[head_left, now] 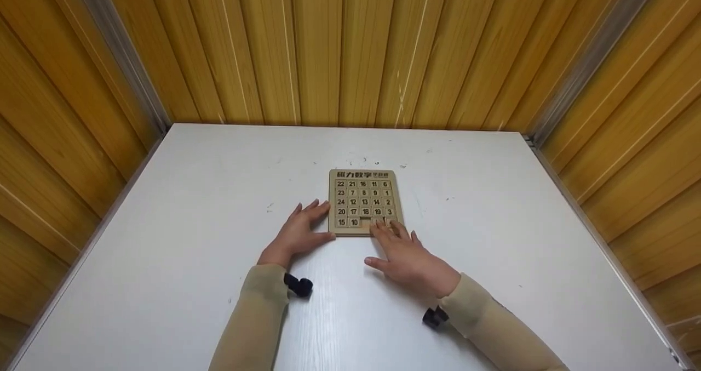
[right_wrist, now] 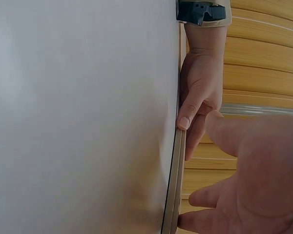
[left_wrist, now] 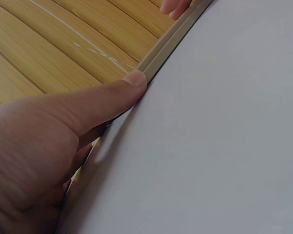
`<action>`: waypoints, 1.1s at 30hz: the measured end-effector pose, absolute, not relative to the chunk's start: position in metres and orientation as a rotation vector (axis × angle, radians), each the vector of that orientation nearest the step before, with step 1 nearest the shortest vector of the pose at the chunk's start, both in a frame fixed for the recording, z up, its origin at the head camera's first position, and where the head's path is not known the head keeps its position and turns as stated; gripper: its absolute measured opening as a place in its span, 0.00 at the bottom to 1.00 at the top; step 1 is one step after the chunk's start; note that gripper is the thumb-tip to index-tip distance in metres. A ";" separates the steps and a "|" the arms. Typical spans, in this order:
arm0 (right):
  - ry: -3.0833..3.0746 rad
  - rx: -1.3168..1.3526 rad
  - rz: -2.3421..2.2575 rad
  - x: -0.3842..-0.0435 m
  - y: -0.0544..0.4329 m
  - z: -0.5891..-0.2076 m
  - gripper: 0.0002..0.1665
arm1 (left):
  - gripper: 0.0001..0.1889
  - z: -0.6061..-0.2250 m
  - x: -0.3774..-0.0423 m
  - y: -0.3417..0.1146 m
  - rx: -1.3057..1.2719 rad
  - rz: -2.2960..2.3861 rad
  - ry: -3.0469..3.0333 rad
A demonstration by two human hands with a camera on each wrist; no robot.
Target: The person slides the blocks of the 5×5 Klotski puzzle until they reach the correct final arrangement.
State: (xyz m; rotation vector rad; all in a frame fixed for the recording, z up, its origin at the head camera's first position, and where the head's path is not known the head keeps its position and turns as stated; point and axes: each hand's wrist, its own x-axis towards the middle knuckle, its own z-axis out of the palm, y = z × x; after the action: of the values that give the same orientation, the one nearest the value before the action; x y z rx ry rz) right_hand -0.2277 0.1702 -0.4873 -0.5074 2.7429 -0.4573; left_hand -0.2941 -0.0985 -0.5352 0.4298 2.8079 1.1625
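Note:
A wooden number sliding puzzle (head_left: 366,174) lies flat on the white table, Chinese lettering along its far edge and rows of numbered tiles below. In the nearest row, tiles 15 and 10 show at left, then a bare slot (head_left: 365,224); the tiles further right are partly covered by fingers. My left hand (head_left: 298,231) holds the near left corner, thumb on the front edge and fingers along the left side. The left wrist view shows that thumb (left_wrist: 135,79) against the frame. My right hand (head_left: 408,256) rests its outstretched fingertips on the near right tiles, thumb held apart.
The white table (head_left: 175,239) spreads around the puzzle, with small dark marks beyond it. Yellow wood-look panels (head_left: 339,47) wall the back and both sides. Black wrist devices (head_left: 298,285) sit at both sleeve cuffs.

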 end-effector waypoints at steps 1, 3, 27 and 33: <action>2.744 -0.505 -0.455 -0.228 0.171 -0.487 0.51 | 0.44 -0.535 -0.294 -0.099 0.426 1.163 2.808; 2.744 -0.499 -0.453 -0.228 0.172 -0.486 0.51 | 0.44 -0.535 -0.294 -0.099 0.428 1.166 2.809; 2.708 -0.597 -0.485 -0.230 0.137 -0.489 0.52 | 0.44 -0.536 -0.294 -0.099 0.421 1.166 2.809; 2.718 -0.589 -0.481 -0.230 0.144 -0.488 0.52 | 0.44 -0.536 -0.294 -0.099 0.449 1.162 2.817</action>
State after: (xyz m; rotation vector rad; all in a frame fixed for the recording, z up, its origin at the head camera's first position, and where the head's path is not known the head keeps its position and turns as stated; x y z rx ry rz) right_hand -0.2296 0.1438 -0.4880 -0.5887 2.7181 -0.4812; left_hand -0.2942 -0.0992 -0.5365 0.4490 2.8170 1.1625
